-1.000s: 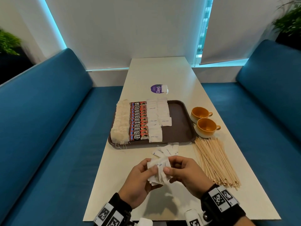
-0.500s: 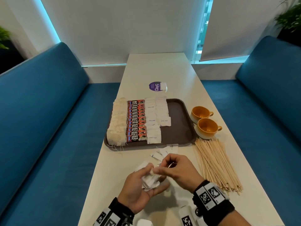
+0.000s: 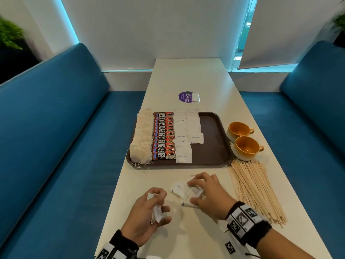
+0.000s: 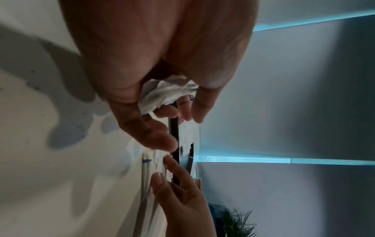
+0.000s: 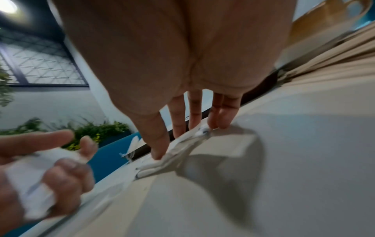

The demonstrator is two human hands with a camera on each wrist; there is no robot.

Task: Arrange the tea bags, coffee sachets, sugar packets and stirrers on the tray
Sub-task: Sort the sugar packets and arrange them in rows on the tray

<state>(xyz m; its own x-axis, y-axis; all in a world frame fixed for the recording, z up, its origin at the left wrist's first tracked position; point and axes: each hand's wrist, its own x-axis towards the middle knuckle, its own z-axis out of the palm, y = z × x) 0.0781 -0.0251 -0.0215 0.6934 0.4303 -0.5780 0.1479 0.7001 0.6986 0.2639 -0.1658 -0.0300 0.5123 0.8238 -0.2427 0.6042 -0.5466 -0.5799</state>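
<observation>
Sugar packets (image 3: pixel 157 212) stay gripped in our left hand (image 3: pixel 147 214), freeing our right hand (image 3: pixel 207 195) to pinch loose packets (image 3: pixel 178 189) at lower centre.

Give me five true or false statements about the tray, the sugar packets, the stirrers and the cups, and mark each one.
1. The stirrers lie on the tray. False: they lie on the table, right of the tray.
2. The left hand holds sugar packets. True.
3. The coffee sachets sit between the tea bags and the white sugar rows. True.
4. Both orange cups stand on the tray. False: they stand on the table beside it.
5. The right hand has its fingers on loose packets on the table. True.
</observation>
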